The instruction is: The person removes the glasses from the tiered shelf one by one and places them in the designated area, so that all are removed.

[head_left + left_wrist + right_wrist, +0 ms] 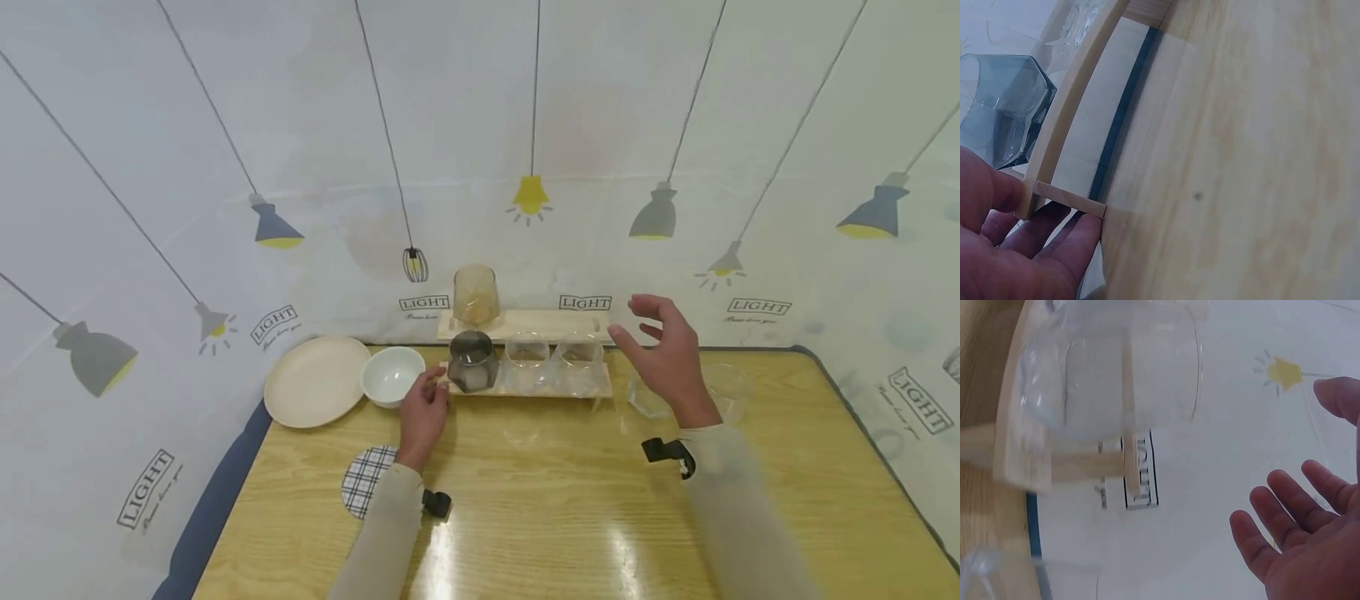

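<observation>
A two-tier wooden rack (547,323) stands at the back of the table. My left hand (425,417) grips its lower left end. In the left wrist view the thumb lies by the shelf's end (1044,150), with fingers at the small leg below. A smoky grey glass (474,371) and two clear glasses (527,367) (579,367) stand on the lower shelf. One amber glass (476,296) is on the upper shelf, at the left. Beyond the rack's right end my right hand (667,358) hovers with fingers spread and holds nothing. The right wrist view shows its palm (1310,569) near a clear glass (1110,369).
Clear glasses (647,396) (727,392) stand on the table around the right hand, partly hidden by it. To the rack's left are a white bowl (392,377) and a cream plate (315,382). A checked round mat (366,482) lies by the left forearm. A printed curtain (480,100) hangs behind.
</observation>
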`<state>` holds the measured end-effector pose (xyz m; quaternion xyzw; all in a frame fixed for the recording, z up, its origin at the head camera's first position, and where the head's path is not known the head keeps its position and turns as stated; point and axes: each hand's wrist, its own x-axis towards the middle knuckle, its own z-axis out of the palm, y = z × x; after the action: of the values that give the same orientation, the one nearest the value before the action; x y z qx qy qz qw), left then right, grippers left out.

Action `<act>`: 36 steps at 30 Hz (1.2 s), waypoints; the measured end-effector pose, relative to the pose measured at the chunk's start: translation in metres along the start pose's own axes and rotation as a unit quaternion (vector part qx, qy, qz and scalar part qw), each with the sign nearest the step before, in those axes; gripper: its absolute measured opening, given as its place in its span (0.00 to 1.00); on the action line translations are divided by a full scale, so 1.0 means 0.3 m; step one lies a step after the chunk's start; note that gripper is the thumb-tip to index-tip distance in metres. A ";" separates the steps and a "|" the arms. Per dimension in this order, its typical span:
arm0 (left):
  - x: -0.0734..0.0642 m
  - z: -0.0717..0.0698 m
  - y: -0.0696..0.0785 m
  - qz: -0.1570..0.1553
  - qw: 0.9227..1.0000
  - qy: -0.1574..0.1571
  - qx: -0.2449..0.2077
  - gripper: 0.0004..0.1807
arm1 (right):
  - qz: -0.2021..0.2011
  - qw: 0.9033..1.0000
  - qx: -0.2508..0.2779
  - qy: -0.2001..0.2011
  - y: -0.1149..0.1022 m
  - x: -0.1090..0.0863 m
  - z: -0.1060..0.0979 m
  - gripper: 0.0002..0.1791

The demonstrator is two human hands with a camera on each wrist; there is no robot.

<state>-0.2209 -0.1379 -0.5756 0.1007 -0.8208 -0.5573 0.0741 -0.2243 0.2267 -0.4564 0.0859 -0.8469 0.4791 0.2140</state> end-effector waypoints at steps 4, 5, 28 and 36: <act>0.000 0.000 0.001 -0.004 1.000 -0.006 0.001 0.17 | -0.007 1.000 0.020 -0.018 -0.036 0.025 0.059 0.31; 0.000 0.000 0.001 -0.004 1.000 -0.006 0.002 0.17 | -0.008 0.999 0.025 -0.024 -0.046 0.032 0.075 0.31; 0.020 -0.007 0.016 0.001 1.000 0.002 0.000 0.17 | 0.014 0.991 -0.001 -0.134 -0.217 0.253 0.403 0.41; 0.009 -0.006 0.013 -0.021 1.000 -0.007 0.001 0.17 | 0.041 0.984 -0.012 -0.175 -0.255 0.299 0.507 0.47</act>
<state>-0.2235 -0.1388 -0.5712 0.1140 -0.8194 -0.5589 0.0570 -0.3205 0.0627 -0.4256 0.1304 -0.8798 0.4549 0.0439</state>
